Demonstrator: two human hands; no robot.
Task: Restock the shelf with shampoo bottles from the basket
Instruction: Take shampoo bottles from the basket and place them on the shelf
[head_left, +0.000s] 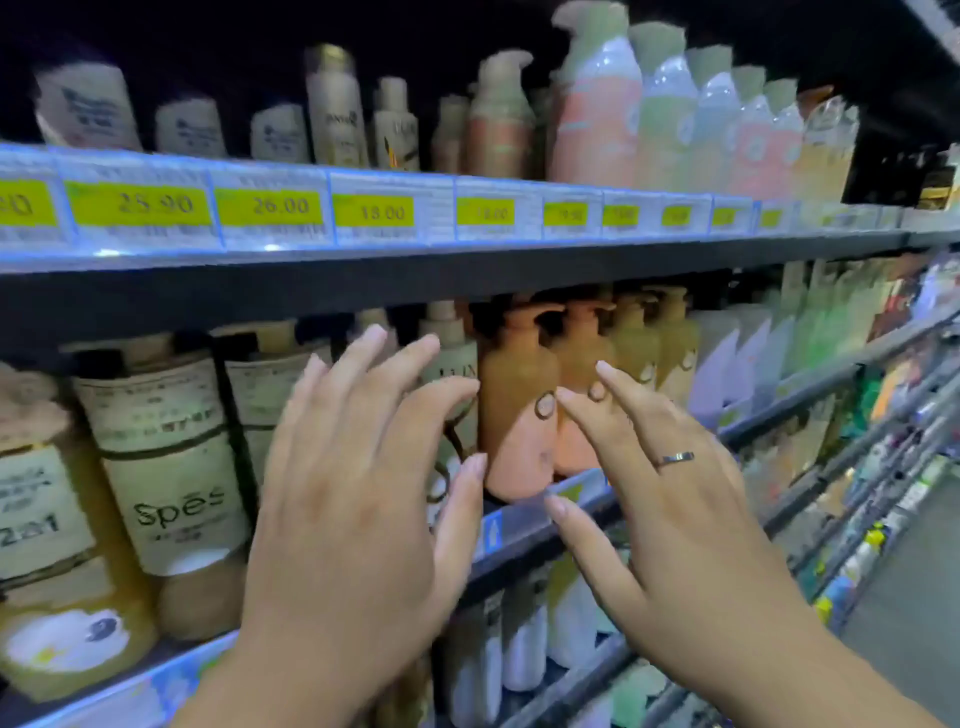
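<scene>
The shelving (467, 270) fills my view: dark metal boards fronted by glossy clear price strips with yellow tags (280, 208), and the middle tier looks packed edge to edge, so I judge this stretch nearly stocked. The basket is out of sight, so I cannot say how many bottles remain. To the left stand broad amber jars with matte paper labels (171, 467); in the centre sits a smooth, rounded peach pump bottle (514, 415), upright at the shelf lip among its twins. My left hand (353, 509) hovers before a pale labelled bottle, fingers spread and slightly curled, gripping nothing. My right hand (670, 483), wearing a thin ring, has its fingers fanned beside the peach bottle, empty; whether fingertips touch it I cannot tell
</scene>
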